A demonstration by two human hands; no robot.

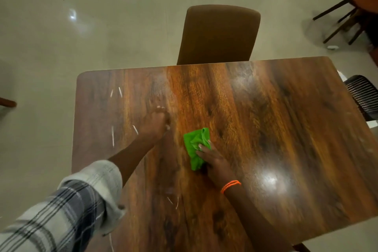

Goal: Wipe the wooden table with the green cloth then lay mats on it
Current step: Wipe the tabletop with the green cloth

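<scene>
Head view: cloth [196,148] mid-table [286,129].

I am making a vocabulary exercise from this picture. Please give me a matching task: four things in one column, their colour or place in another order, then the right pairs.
Things:
1. cloth
2. wristband
3. chair
4. sleeve

Descriptions:
A. orange, on the right wrist
B. brown, behind the table's far edge
C. green, under the right hand
D. checked, on the left arm

Pairs: 1-C, 2-A, 3-B, 4-D
</scene>
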